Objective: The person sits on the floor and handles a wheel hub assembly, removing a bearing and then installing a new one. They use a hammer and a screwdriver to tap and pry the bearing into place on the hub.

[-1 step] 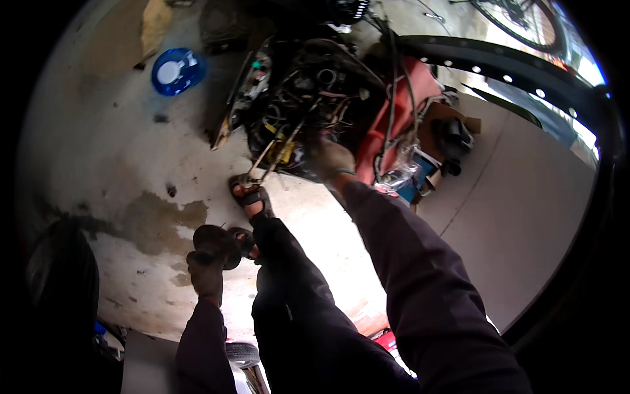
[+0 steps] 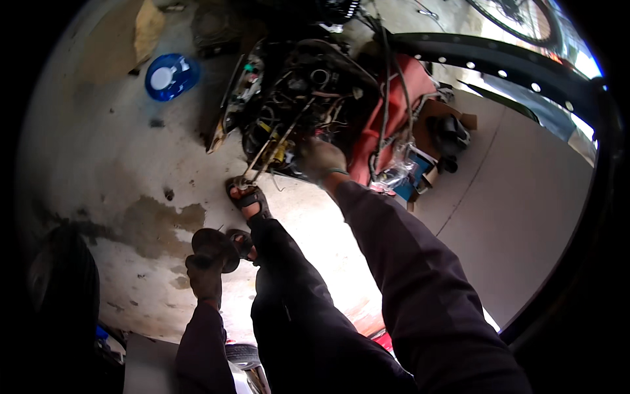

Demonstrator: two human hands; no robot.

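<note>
My gloved left hand (image 2: 205, 277) is closed on a dark round part (image 2: 213, 243) with a wide rim, low on the left beside my sandalled feet. My gloved right hand (image 2: 323, 159) reaches forward to the near edge of a heap of dark machinery (image 2: 319, 79) with tangled wires. Its fingers are hidden against the heap, close to a small red piece, so their grip does not show. Just left of that hand, two long thin rods (image 2: 268, 152) slant out of the heap near a yellow part (image 2: 281, 155).
Right of the heap lie a red panel (image 2: 400, 98) with dark cables over it and an open cardboard box (image 2: 430, 125) holding black parts. A perforated black beam (image 2: 485, 54) crosses the far right. A blue basin (image 2: 180, 77) sits on the floor; a tire (image 2: 62, 289) stands at left.
My right hand has shifted slightly left along the heap's near edge. The whole view has moved a little too. My left hand keeps hold of the dark round part.
</note>
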